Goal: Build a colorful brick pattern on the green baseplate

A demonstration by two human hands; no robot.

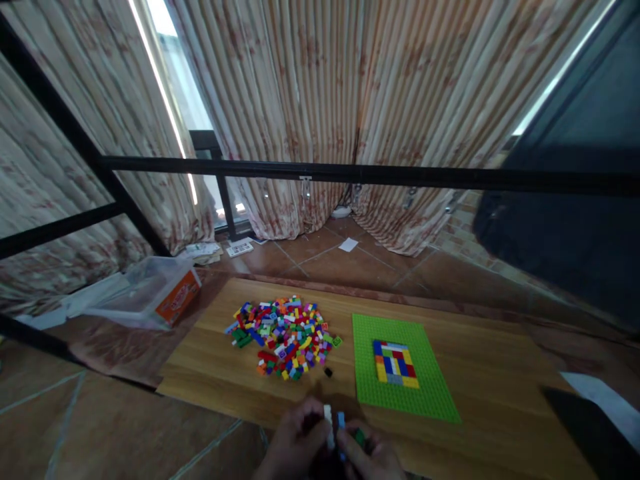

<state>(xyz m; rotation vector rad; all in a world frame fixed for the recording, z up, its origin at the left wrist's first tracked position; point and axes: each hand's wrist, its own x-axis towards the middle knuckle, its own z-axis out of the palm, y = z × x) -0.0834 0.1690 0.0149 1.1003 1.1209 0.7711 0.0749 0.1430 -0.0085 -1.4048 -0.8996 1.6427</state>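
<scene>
Both of my hands meet at the bottom edge of the head view, over the near edge of a wooden board (490, 373). My left hand (293, 443) pinches a small white brick (329, 420). My right hand (373, 457) pinches small blue and green bricks (345, 427) held against the white one. A pile of loose coloured bricks (283, 337) lies on the board ahead of my hands. To the right lies a green baseplate (370, 383) with a patch of blue, red, yellow and white bricks (395, 363) on it.
A single black brick (328, 372) lies between pile and hands. A clear plastic box with an orange label (155, 293) sits at the left on the tiled floor. A black metal rail (350, 173) crosses in front of curtains. A dark shape (565, 227) hangs at the right.
</scene>
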